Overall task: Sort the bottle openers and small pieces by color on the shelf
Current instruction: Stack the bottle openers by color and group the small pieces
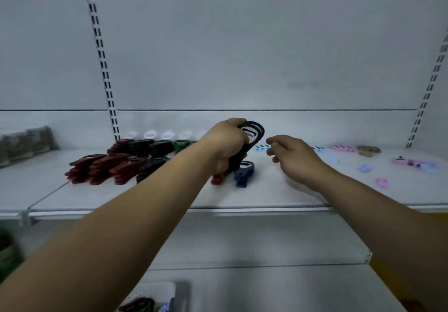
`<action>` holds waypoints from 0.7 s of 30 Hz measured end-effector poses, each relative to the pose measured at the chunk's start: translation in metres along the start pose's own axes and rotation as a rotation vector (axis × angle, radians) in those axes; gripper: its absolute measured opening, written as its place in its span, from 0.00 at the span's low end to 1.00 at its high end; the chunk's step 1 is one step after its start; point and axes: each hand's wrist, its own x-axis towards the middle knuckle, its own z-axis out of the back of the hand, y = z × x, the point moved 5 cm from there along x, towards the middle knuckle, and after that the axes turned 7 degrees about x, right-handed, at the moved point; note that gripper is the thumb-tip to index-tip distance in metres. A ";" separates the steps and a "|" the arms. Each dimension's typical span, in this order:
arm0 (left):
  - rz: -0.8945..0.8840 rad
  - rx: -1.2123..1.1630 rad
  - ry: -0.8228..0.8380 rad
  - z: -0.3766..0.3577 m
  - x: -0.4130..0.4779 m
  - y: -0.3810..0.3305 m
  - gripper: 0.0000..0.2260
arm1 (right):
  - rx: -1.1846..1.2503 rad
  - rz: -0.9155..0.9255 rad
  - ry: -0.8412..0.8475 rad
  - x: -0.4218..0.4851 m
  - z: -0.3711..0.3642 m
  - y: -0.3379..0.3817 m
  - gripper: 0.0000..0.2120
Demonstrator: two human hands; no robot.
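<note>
My left hand (228, 141) grips a black bottle opener (252, 137) upright above the middle of the white shelf (266, 195). My right hand (293, 156) hovers just right of it, fingers loosely curled, holding nothing. Under my left hand lie a red opener (218, 178) and a dark blue opener (243, 173). To the left sit a pile of red openers (104, 168), then black ones (150, 163) and green ones (180, 144) further back. Small light-blue pieces (261, 148), pink pieces (409, 162) and a tan piece (368, 150) lie to the right.
Slotted uprights (104, 69) run up the white back panel. Packets (26, 141) stand at the shelf's far left. A lower shelf (266, 243) lies beneath, with a white perforated basket (150, 297) holding dark items at the bottom edge.
</note>
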 end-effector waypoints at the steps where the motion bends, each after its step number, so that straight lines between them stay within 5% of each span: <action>1: -0.017 0.056 -0.015 -0.012 0.004 -0.002 0.24 | 0.118 -0.029 0.007 -0.001 0.005 -0.004 0.14; 13: -0.063 0.147 -0.158 -0.048 0.013 0.018 0.07 | 0.509 -0.164 0.076 0.015 0.021 -0.027 0.07; 21: -0.132 0.240 -0.005 -0.030 0.002 0.007 0.18 | 0.638 -0.187 0.041 0.033 0.005 -0.011 0.08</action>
